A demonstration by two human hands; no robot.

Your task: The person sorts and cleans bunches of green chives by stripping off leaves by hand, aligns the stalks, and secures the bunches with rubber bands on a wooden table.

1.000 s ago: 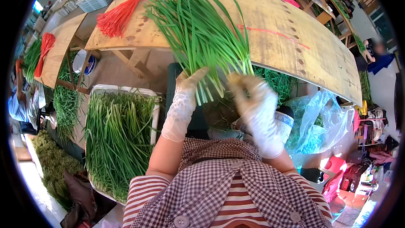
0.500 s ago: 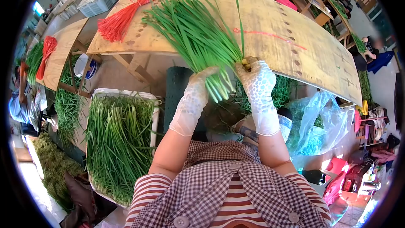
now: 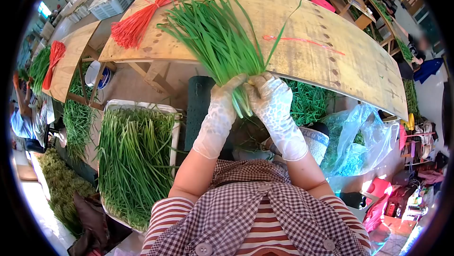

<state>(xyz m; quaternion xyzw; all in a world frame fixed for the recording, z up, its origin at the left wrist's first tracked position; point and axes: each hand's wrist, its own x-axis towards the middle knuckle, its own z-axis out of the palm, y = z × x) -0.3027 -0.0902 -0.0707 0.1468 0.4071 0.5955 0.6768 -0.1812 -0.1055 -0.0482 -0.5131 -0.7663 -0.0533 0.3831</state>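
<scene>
The left hand (image 3: 226, 94) is clamping the pale stems of the bunch (image 3: 215, 40) low on its left side. The right hand (image 3: 273, 99) is pressing close beside it, its fingertips pinching stalks at the right edge; both are wearing thin gloves. The bunch is lying with its leaves on the near part of the table (image 3: 359, 62), its stem ends hanging past the edge. It is looking light and limp, likely bending freely in the leaves, bruising under a hard squeeze and perhaps slipping if damp; the firmer stems are seeming the best place to hold.

The wooden table is showing dark spots and grain, with one red tie (image 3: 305, 40) lying right of the bunch and a sheaf of ties (image 3: 137, 24) at left. A tub (image 3: 175, 135) of greens is standing near left, a plastic bag (image 3: 362, 137) is sitting right, and crates (image 3: 111, 4) are standing far left.
</scene>
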